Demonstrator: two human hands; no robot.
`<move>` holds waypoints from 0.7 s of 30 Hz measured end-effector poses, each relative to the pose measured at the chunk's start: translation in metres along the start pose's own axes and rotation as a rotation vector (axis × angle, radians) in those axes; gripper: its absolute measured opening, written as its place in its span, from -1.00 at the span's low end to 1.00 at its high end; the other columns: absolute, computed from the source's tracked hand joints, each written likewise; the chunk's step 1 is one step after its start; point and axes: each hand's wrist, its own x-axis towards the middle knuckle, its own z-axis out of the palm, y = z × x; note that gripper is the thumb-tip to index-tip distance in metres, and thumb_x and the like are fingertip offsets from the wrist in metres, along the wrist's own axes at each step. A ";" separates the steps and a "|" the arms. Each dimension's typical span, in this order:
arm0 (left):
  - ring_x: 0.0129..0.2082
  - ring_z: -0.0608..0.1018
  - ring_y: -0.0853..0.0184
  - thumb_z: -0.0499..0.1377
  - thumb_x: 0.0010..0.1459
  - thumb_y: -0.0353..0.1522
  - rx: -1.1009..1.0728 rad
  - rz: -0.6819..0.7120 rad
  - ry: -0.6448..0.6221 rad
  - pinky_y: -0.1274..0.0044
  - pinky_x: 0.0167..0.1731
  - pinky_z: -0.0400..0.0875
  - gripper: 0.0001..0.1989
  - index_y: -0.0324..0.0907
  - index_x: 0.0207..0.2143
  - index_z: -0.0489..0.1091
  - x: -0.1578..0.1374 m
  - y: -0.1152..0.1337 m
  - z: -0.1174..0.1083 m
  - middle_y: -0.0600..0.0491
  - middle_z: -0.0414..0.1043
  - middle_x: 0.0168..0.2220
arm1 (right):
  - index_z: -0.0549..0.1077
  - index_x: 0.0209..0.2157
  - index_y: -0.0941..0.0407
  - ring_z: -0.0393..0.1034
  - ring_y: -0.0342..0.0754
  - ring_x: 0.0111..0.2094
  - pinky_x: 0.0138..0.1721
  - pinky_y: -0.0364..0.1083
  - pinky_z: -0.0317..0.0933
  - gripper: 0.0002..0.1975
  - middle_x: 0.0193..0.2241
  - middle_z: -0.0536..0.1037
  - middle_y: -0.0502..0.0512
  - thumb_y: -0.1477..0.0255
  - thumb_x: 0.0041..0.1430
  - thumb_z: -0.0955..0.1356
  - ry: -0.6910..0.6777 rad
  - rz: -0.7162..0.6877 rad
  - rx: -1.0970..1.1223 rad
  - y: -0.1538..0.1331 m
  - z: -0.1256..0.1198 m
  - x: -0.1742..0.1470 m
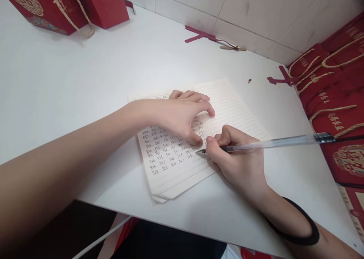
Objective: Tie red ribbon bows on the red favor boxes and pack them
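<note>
A lined notebook [182, 183] lies open at a slant on the white table, its near corner curled. Rows of handwritten three-digit numbers fill much of the page. My left hand [182, 117] rests across the written rows with its fingers spread and bent, hiding some of the numbers. In my right hand [239, 158] is a clear gel pen [273, 142], pinched near its black grip. The pen's tip touches or hovers just over the page at the end of the lowest rows; which one I cannot tell. A black band circles my right wrist.
Red gift bags with rope handles [335, 96] stand along the right edge. A red bag [54, 9] and a red box [106, 5] sit at the back left. Dark red ribbon pieces [199, 35] lie by the tiled wall [250, 14]. The white table's [113, 209] front edge runs below the notebook.
</note>
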 end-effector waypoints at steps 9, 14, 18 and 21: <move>0.24 -0.08 -0.02 0.13 -0.15 -0.13 0.058 0.049 -0.001 0.07 0.14 -0.21 -0.34 -0.17 0.05 0.23 0.001 -0.004 0.003 -0.02 0.00 0.22 | 0.02 -0.66 0.10 -0.03 -0.27 -0.72 -0.69 -0.21 -0.09 -0.65 -0.77 0.15 -0.16 0.55 0.02 0.29 -0.005 -0.016 -0.055 -0.001 0.000 -0.001; 0.24 -0.09 -0.04 0.17 -0.20 -0.12 0.056 0.029 -0.009 0.07 0.15 -0.22 -0.31 -0.13 0.04 0.24 0.002 -0.005 0.003 0.02 0.01 0.21 | 0.02 -0.67 0.11 -0.05 -0.27 -0.71 -0.68 -0.21 -0.10 -0.66 -0.76 0.13 -0.15 0.57 0.00 0.29 -0.003 -0.044 -0.091 -0.001 0.000 0.000; 0.24 -0.08 -0.02 0.17 -0.19 -0.13 0.069 0.020 -0.003 0.10 0.16 -0.20 -0.33 -0.07 0.04 0.24 0.002 -0.005 0.004 0.07 0.02 0.20 | -0.01 -0.67 0.11 -0.09 -0.27 -0.70 -0.69 -0.22 -0.13 -0.66 -0.76 0.08 -0.15 0.57 -0.01 0.27 0.013 -0.065 -0.087 -0.001 0.000 0.000; 0.24 -0.06 -0.03 0.16 -0.19 -0.15 0.017 0.009 0.009 0.10 0.16 -0.19 -0.38 -0.07 0.00 0.28 0.003 -0.004 0.004 0.10 0.05 0.18 | -0.02 -0.66 0.10 -0.05 -0.27 -0.72 -0.70 -0.22 -0.11 -0.66 -0.76 0.10 -0.16 0.56 0.01 0.27 0.029 -0.031 -0.046 -0.001 0.000 -0.001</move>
